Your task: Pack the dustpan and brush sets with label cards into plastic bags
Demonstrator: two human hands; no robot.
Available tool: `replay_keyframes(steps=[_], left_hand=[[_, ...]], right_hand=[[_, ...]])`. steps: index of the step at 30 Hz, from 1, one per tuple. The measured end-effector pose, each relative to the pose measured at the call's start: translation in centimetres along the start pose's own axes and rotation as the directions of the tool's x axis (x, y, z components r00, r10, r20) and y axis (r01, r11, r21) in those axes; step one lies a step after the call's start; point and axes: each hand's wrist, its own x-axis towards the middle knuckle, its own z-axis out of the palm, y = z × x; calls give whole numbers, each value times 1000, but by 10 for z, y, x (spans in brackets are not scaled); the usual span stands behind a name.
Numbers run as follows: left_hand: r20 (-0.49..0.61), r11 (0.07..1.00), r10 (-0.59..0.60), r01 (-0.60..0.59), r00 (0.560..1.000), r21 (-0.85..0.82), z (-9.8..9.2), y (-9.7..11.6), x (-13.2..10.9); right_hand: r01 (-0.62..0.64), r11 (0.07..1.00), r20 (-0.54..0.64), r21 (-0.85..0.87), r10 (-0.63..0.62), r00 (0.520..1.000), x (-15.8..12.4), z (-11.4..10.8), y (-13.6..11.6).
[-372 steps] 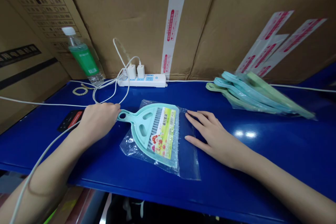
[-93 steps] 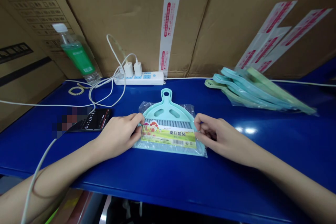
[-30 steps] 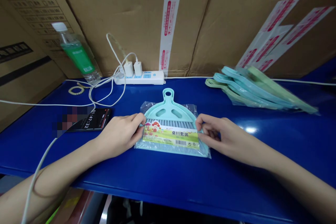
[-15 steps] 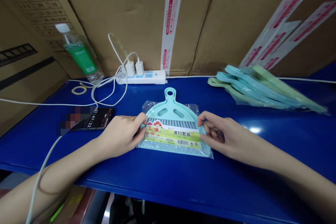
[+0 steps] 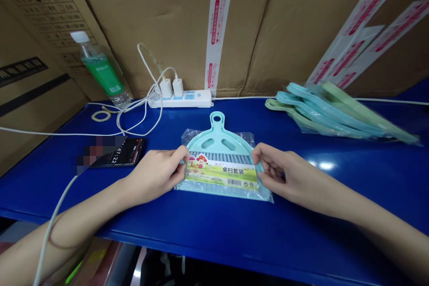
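A light blue dustpan and brush set (image 5: 219, 140) lies on the blue table in a clear plastic bag, its looped handle pointing away from me. Grey bristles show above a printed paper label (image 5: 223, 174) with red mushrooms on it. My left hand (image 5: 159, 170) pinches the set's left edge between thumb and fingers. On the opposite edge, my right hand (image 5: 279, 170) grips the bag and pan in the same way, its other fingers curled in.
Several bagged blue and green dustpan sets (image 5: 335, 114) are piled at the back right. A white power strip (image 5: 182, 99) with cables, a green-labelled bottle (image 5: 103, 73) and a phone (image 5: 129, 152) occupy the left side. Cardboard boxes (image 5: 167, 18) stand behind.
Both hands remain at the two edges of the set. The label and the bag's lower edge have shifted very slightly to the right; little else differs.
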Motion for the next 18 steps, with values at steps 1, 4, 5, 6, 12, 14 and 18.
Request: replay_keyframes(steps=[1, 4, 5, 6, 12, 14, 18], left_hand=[[-1, 1000, 9, -9, 1000, 19, 0, 0, 0], [5, 997, 30, -30, 1000, 72, 0, 0, 0], [9, 996, 33, -34, 999, 85, 0, 0, 0], [13, 995, 36, -37, 999, 95, 0, 0, 0], [34, 993, 40, -44, 999, 110, -3, 1, 1], [35, 993, 45, -48, 998, 107, -3, 1, 1], [27, 993, 54, -57, 998, 107, -3, 1, 1]], right_hand=[[0, 1000, 0, 1, 0, 1000, 0, 0, 0], [-13, 1000, 2, -2, 13, 1000, 0, -1, 0], [-19, 1000, 3, -4, 19, 1000, 0, -2, -1], [-23, 1000, 4, -5, 23, 1000, 0, -2, -1], [-35, 999, 6, -15, 35, 999, 0, -4, -3], [-35, 999, 9, -18, 35, 999, 0, -4, -2], [-25, 999, 7, -35, 25, 1000, 0, -4, 0]])
